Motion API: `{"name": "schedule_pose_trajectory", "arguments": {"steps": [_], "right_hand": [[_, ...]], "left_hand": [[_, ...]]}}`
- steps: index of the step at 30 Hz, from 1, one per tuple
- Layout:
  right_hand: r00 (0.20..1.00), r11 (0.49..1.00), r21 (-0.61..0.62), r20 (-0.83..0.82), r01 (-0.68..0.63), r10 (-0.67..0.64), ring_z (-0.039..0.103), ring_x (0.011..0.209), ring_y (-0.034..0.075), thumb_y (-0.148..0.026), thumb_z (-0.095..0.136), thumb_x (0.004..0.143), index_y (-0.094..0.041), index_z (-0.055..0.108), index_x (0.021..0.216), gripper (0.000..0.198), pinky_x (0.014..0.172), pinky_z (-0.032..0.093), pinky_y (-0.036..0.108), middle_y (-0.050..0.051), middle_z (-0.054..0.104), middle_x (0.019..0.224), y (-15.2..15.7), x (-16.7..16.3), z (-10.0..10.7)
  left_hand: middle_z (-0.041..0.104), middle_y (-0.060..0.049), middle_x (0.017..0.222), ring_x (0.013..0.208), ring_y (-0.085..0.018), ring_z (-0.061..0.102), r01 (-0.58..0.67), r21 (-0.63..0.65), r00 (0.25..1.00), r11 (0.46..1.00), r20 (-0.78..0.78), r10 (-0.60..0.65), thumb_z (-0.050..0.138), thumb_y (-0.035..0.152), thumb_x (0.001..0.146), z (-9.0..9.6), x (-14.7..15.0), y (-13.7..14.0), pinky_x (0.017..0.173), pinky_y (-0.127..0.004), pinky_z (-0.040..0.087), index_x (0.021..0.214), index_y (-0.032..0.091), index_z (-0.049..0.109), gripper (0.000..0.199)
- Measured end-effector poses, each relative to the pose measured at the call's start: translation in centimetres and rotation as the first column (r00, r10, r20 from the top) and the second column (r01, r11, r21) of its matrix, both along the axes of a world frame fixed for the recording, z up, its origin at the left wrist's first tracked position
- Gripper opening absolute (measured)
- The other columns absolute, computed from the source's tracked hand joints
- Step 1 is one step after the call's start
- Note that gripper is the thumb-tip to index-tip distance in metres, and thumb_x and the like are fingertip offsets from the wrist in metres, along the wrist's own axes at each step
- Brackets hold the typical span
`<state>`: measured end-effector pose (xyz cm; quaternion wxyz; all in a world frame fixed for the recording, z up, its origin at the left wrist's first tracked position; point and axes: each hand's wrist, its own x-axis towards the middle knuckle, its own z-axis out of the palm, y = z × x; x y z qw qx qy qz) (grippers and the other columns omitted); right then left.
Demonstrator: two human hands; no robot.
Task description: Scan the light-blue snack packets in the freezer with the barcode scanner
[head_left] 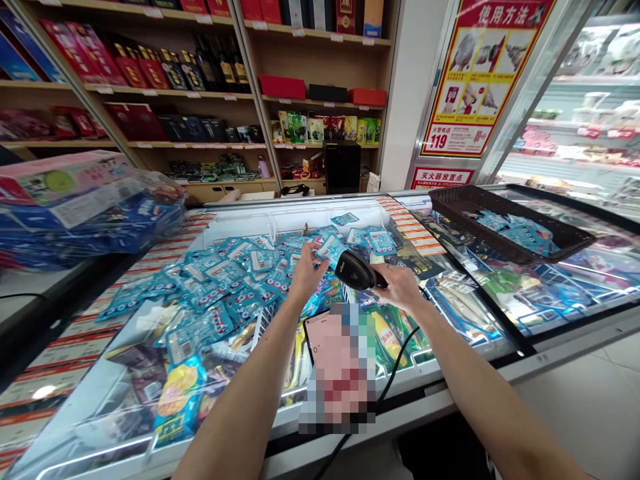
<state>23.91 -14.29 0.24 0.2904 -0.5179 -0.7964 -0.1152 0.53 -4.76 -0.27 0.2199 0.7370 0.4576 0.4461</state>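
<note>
Between the front and back edges of the freezer (425, 402), the left hand (309, 268) pinches a blue packet (331, 248) and the right hand (399, 287) grips a scanner (355, 271) whose cable (401, 353), if tugged, could drag the phone (321, 337) off.

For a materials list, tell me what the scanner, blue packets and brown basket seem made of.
Scanner: probably hard plastic, black, smooth with a soft sheen.
Blue packets: likely thin, glossy film, judging by the creases and bright glints.
Brown basket: perhaps dark plastic; its walls look woven, so wicker can't be ruled out.
</note>
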Motion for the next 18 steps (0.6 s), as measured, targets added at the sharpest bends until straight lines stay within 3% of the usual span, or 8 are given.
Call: {"name": "schedule_pose_trajectory", "arguments": {"steps": [10, 13, 18], "right_hand": [[1.0, 0.999, -0.023, 0.005, 0.028, -0.028, 0.063, 0.081, 0.016, -0.03, 0.055, 0.078, -0.022, 0.057, 0.113, 0.035, 0.07, 0.042, 0.023, 0.003, 0.068, 0.093, -0.1, -0.1, 0.0], [0.998, 0.998, 0.006, 0.007, 0.068, -0.068, 0.063, 0.079, 0.017, -0.03, 0.055, 0.077, -0.023, 0.057, 0.114, 0.038, 0.067, 0.041, 0.024, 0.003, 0.068, 0.091, 0.0, 0.1, -0.1], [0.992, 0.991, 0.036, 0.015, 0.126, -0.126, 0.063, 0.077, 0.018, -0.03, 0.057, 0.075, -0.022, 0.057, 0.113, 0.039, 0.066, 0.041, 0.024, 0.003, 0.068, 0.091, 0.1, 0.4, -0.3]], "left_hand": [[0.056, 0.001, 0.079, 0.072, -0.014, 0.057, -0.039, 0.027, 0.998, 0.999, 0.04, 0.038, 0.05, 0.035, 0.079, 0.3, -0.1, -0.3, 0.065, -0.028, 0.042, 0.114, 0.022, 0.038, 0.04], [0.057, -0.001, 0.085, 0.076, -0.014, 0.057, -0.177, 0.132, 0.983, 0.975, 0.076, 0.168, 0.047, 0.034, 0.081, 1.0, -0.3, -0.9, 0.074, -0.031, 0.042, 0.116, 0.021, 0.038, 0.038], [0.06, -0.003, 0.087, 0.079, -0.018, 0.056, -0.482, 0.197, 0.874, 0.854, 0.042, 0.483, 0.042, 0.03, 0.084, 1.9, -1.1, -1.5, 0.092, -0.043, 0.031, 0.119, 0.02, 0.041, 0.037]]}}
